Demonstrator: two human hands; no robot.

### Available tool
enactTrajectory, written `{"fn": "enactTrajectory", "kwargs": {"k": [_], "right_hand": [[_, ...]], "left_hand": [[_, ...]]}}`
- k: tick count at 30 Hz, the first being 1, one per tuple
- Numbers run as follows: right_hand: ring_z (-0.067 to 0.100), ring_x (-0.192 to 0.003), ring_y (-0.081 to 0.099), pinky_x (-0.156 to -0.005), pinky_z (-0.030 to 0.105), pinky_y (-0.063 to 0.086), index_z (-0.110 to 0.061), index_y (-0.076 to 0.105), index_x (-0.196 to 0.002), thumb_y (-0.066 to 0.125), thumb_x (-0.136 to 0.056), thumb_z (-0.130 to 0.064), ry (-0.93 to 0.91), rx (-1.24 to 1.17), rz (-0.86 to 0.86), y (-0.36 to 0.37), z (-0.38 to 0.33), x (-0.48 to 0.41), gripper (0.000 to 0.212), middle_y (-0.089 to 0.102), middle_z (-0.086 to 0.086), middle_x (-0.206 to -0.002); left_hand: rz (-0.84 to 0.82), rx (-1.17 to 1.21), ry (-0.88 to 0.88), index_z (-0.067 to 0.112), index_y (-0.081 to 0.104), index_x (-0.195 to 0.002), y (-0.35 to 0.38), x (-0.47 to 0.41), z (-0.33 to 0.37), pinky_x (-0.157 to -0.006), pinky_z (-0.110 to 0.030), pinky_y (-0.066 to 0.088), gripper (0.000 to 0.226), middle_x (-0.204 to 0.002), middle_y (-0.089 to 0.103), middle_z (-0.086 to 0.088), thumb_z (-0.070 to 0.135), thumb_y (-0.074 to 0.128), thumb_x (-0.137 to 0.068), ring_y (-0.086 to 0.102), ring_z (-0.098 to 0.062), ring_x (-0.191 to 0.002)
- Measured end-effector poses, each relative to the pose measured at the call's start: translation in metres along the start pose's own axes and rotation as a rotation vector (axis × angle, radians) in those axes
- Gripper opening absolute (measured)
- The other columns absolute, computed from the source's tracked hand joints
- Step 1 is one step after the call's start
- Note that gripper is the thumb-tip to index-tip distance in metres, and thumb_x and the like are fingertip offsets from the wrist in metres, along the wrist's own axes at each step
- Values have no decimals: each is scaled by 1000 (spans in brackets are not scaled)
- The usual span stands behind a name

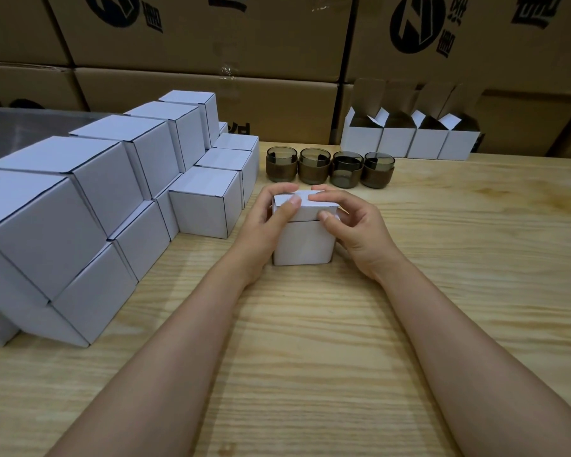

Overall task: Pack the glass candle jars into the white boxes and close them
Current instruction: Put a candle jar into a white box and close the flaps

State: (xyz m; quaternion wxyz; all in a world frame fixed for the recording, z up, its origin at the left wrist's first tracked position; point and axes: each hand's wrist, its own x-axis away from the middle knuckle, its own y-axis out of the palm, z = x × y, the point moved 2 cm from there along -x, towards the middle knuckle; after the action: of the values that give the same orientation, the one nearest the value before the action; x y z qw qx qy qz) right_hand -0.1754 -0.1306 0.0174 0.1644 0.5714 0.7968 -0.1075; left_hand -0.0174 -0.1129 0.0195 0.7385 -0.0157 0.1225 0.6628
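Observation:
A small white box (302, 245) stands on the wooden table (310, 341) in the middle. Its lid flap is folded down over the top, with a gap still showing along the front edge. My left hand (264, 225) grips the box's left side, thumb on the lid. My right hand (353, 225) holds the right side, fingers on top and thumb on the front of the flap. What is inside the box is hidden. Behind it stands a row of several smoky glass candle jars (330, 168) with brown bands.
Stacked closed white boxes (112, 192) fill the table's left side. Several open white boxes (409, 136) with raised flaps stand at the back right. Large brown cartons (211, 44) form a wall behind the table.

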Motion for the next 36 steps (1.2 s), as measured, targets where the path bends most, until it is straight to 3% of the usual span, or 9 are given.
{"fn": "enactTrajectory", "kwargs": {"k": [8,15,19,27,36], "right_hand": [[10,-108,59,-91,35,50,-24,72,-103,56,-79,-8,115,-173,-61,-2,-2,0,32,55,-1,-130],[7,-102,63,-85,33,54,-26,74,-93,54,-88,4,105,-170,-47,0,-6,1,36,59,-2,-126],[7,-102,63,-87,36,53,-22,70,-94,48,-91,9,109,-127,-28,1,-7,2,38,55,1,-130],[5,-105,61,-87,31,53,-13,62,-98,45,-91,11,87,-98,-37,5,-8,2,30,49,5,-133],[11,-106,63,-91,40,51,-20,66,-93,68,-76,-11,88,-93,-13,4,-8,0,19,53,5,-131]], "left_hand": [[118,-80,54,35,61,-90,4,0,1,-75,-44,49,20,-100,58,-7,45,63,-73,56,-25,-91],[69,-102,143,33,63,-90,-4,2,2,-66,-19,51,17,-101,63,12,34,72,-76,62,-1,-87],[34,-110,127,34,63,-97,-5,3,2,-69,-20,53,33,-110,61,9,40,78,-69,62,-7,-97],[-14,20,69,33,59,-103,1,5,1,-78,-29,53,40,-114,57,-3,20,74,-69,59,-16,-100],[-22,24,78,25,59,-102,0,5,3,-74,-19,50,39,-103,60,0,12,78,-71,58,-12,-96]]}}
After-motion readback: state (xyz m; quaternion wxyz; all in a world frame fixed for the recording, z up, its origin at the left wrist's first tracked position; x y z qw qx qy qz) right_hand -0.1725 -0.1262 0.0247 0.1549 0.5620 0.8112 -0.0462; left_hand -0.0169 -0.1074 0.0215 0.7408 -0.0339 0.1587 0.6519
